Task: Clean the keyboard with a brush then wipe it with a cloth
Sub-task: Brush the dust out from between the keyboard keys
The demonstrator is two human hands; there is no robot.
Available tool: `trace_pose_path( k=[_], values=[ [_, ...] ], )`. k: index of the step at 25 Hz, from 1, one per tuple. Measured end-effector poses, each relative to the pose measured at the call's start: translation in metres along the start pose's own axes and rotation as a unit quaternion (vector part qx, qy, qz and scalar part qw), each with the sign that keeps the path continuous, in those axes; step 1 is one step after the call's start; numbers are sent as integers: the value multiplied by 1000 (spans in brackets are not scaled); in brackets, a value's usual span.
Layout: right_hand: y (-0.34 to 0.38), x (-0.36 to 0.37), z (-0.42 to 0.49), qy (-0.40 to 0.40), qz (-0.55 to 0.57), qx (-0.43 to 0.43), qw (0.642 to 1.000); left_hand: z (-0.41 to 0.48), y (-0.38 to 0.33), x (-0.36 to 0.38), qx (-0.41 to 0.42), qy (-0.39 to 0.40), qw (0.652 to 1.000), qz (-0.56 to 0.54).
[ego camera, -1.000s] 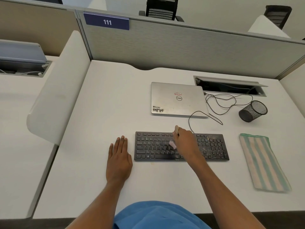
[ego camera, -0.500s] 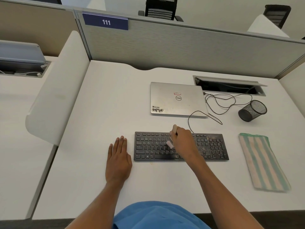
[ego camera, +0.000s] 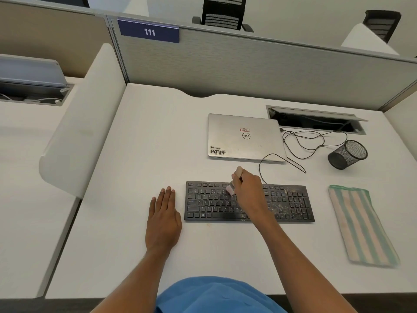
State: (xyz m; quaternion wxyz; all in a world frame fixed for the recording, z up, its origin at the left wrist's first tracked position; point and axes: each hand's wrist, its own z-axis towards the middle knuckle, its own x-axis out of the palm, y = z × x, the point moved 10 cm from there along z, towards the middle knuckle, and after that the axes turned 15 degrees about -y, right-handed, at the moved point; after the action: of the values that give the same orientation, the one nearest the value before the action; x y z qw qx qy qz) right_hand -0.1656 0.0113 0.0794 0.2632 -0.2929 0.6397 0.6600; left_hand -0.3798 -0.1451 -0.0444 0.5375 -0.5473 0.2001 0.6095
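Note:
A black keyboard (ego camera: pixel 209 203) lies flat on the white desk (ego camera: pixel 146 141), with pale dust specks over its right half. My right hand (ego camera: pixel 249 192) grips a small brush (ego camera: pixel 233 185) with a light handle; its pale bristles touch the upper key rows near the keyboard's middle. My left hand (ego camera: pixel 163 218) rests flat on the desk just left of the keyboard, fingers straight. A green and beige striped cloth (ego camera: pixel 358 224) lies folded to the right of the keyboard.
A closed silver laptop (ego camera: pixel 244 137) sits behind the keyboard, with a black cable (ego camera: pixel 300 141) looping to an open cable tray (ego camera: pixel 316 119). A black mesh cup (ego camera: pixel 347 154) lies tipped at the right. A grey partition (ego camera: pixel 248 71) backs the desk.
My right hand has carried the brush a little up and to the left across the keys. My left hand has stayed flat in place.

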Motion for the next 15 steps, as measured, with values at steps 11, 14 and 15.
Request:
trace_pose_path(
  k=[11, 14, 15],
  values=[
    [-14, 26, -4, 133, 59, 91, 985, 0, 1, 2, -1, 7, 1000, 2],
    [-26, -1, 10, 79, -26, 56, 995, -1, 2, 2, -1, 7, 1000, 3],
    [-24, -3, 11, 69, -38, 42, 996, -1, 2, 3, -1, 8, 1000, 2]
  ],
)
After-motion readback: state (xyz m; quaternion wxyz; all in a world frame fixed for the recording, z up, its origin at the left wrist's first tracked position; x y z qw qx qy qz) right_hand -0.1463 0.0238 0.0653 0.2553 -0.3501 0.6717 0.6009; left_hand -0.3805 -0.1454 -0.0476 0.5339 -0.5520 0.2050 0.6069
